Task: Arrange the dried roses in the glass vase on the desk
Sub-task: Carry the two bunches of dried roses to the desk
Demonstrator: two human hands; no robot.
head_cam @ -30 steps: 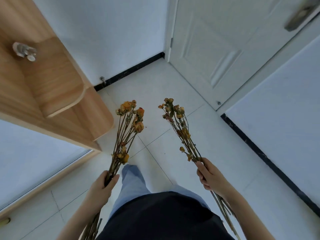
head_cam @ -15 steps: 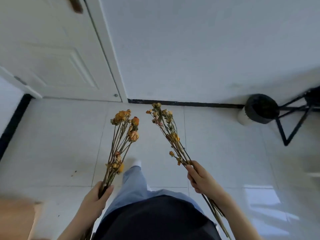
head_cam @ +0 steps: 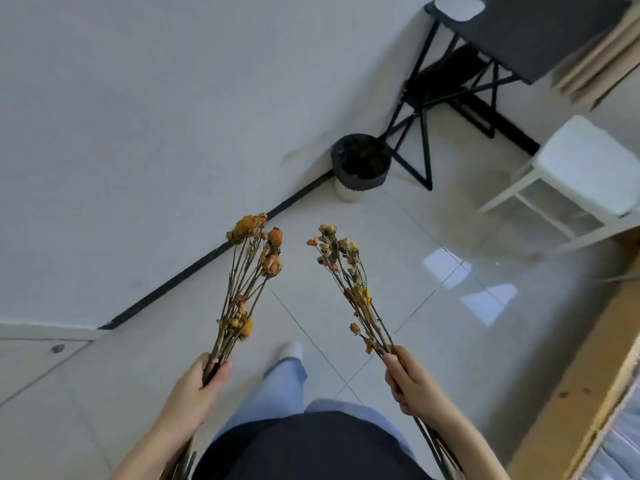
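Observation:
Two bunches of dried orange-yellow roses are held upright over the tiled floor. My left hand grips the stems of the fuller bunch, whose heads reach toward the wall. My right hand grips the thinner bunch, which leans left; its stem ends stick out below my wrist. The black desk shows at the top right with crossed legs. No glass vase is in view.
A round black-lined bin stands by the wall beside the desk legs. A white stool stands at the right. A wooden bed frame runs along the right edge. A white wall with black skirting fills the left.
The view has swung right, from the wooden shelf and white door to the wall, bin and desk. Both hands keep hold of their bunches in the same pose.

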